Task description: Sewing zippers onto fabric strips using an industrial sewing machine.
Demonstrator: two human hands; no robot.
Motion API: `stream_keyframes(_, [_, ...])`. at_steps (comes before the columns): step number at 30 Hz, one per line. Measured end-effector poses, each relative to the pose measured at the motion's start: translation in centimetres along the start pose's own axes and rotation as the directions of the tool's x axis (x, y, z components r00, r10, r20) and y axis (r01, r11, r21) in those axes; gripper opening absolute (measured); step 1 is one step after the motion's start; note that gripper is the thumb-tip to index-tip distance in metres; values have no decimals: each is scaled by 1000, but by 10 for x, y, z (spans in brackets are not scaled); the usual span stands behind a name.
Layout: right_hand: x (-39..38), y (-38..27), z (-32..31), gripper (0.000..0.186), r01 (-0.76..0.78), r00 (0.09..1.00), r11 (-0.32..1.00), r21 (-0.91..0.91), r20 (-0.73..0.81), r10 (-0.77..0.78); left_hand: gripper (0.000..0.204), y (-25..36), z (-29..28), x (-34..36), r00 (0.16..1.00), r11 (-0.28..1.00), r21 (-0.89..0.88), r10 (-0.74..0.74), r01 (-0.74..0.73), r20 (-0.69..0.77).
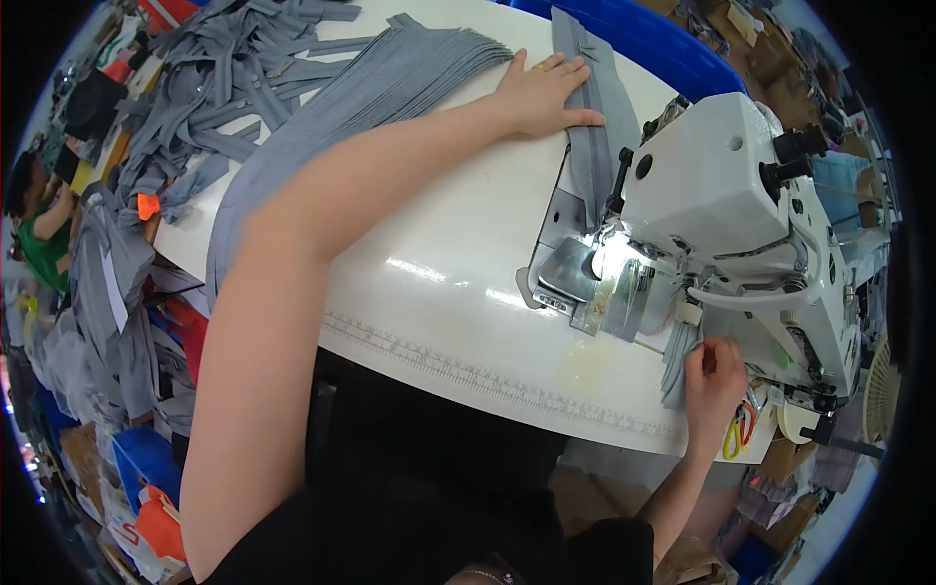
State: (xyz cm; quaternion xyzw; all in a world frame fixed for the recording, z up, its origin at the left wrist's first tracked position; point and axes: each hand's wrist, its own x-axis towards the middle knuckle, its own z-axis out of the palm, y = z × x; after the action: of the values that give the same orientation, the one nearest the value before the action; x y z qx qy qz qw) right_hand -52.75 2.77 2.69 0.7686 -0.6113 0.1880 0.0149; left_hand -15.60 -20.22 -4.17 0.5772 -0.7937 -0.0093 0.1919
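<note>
My left hand [548,96] is stretched out across the table, fingers spread and lying flat on a long grey fabric strip [602,97]. This strip runs toward me into a white sewing machine [702,166], whose lamp lights the needle area. At the machine's near right side, my right hand [717,382] has its fingers curled in at the edge of several narrow grey strips [675,375]. Its fingertips are partly hidden. Beneath my left forearm lies a neat, fanned stack of grey strips [390,73].
A tangled heap of grey strips [229,93] covers the far left of the white table [439,302]. A printed ruler scale [468,378] follows its front edge. Red-and-yellow-handled snips [738,434] lie beside my right hand. A blue bin [673,44] stands behind; another person [47,219] is far left.
</note>
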Motion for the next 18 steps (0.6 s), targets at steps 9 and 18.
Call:
stream_keyframes(9, [-4,6,-26,5,-52,989,995,85,-134,63,48,26,-56,-74,997,931,-359,76,-68,8])
stream_keyframes(18, [-17,31,-44,7,-83,986,956,280,-113,119,54,7,-60,-93,969,884,-409,246,-227,-7])
